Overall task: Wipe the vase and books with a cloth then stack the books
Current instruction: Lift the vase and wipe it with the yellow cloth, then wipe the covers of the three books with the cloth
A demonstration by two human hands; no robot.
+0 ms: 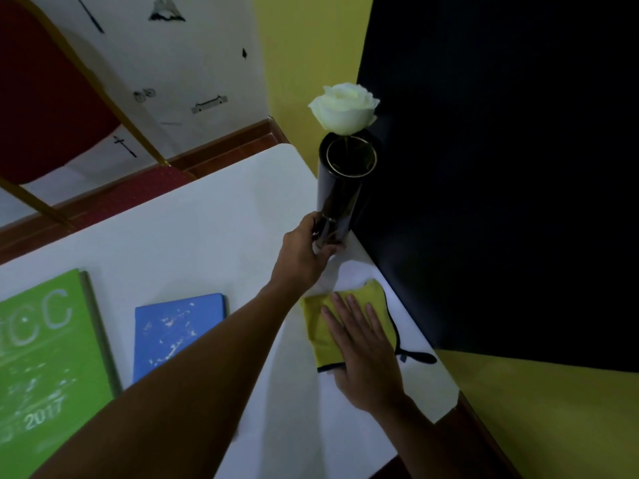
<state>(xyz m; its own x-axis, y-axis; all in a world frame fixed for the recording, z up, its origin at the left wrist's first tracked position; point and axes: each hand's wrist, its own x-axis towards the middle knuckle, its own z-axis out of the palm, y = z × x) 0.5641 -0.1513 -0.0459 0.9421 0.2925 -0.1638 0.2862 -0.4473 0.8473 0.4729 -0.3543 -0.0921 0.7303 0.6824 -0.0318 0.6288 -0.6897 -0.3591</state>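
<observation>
Gripping vase [340,195] base: left hand [304,254] | right hand [363,347] flat, fingers spread, on cloth [320,326] | books [176,326] left of both hands

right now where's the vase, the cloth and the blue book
vase [340,195]: head view, on its dark side wall
cloth [320,326]: head view, on its bare yellow left part
blue book [173,326]: head view, on its front cover

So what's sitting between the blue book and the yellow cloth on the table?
In the head view, only the left forearm crosses that gap, above bare white table, running from the blue book up to the vase. The right hand lies flat on the yellow cloth.
</observation>
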